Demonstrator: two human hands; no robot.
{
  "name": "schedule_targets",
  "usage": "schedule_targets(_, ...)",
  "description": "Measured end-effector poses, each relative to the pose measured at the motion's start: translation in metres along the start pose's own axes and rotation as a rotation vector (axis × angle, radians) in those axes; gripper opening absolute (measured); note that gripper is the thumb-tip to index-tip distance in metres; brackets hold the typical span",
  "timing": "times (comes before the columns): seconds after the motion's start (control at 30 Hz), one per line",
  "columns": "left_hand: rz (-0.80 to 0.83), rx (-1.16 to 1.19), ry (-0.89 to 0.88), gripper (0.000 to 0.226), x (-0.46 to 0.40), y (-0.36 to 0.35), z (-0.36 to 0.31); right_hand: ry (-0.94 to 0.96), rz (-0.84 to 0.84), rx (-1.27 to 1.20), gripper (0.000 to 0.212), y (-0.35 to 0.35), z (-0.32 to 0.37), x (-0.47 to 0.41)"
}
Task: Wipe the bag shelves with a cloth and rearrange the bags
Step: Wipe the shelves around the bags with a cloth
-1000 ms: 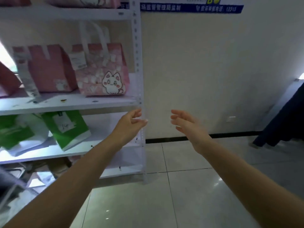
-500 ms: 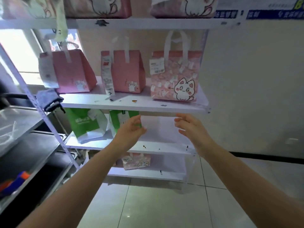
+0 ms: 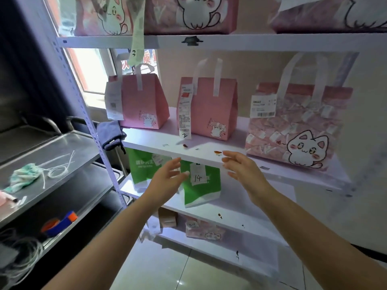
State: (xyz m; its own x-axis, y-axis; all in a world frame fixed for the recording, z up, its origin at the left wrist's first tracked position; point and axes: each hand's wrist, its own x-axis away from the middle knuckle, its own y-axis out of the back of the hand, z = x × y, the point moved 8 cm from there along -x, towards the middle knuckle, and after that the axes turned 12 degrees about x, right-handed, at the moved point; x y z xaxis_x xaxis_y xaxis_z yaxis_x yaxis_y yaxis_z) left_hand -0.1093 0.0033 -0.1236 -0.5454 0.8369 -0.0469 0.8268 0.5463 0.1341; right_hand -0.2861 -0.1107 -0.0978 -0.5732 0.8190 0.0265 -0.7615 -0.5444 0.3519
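- Head view: I see both hands raised empty before the white metal shelf (image 3: 209, 159), fingers loosely spread: left hand (image 3: 167, 181), right hand (image 3: 243, 170).
- A dark blue cloth (image 3: 110, 132) hangs at the shelf's left end.
- On this shelf stand two plain pink paper bags (image 3: 144, 103) (image 3: 211, 107) and a pink cat-print tote (image 3: 297, 130).
- Two green bags (image 3: 201, 185) sit one shelf below.
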Motion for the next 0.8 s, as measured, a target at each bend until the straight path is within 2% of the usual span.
schedule_targets(0.1,-0.032,-0.023,-0.014,0.057,-0.025,0.014,0.001,0.015,0.048,0.034,0.036,-0.012,0.005,-0.032)
schedule_targets(0.47,-0.183,-0.057,0.008,0.057,-0.081,0.097,0.024,0.008,0.121,0.064,0.034,-0.069,0.011,-0.116)
schedule_targets(0.8,-0.2,-0.144,0.005,0.057,-0.139,0.213,0.047,0.007,0.115,0.028,0.032,-0.162,0.035,-0.185)
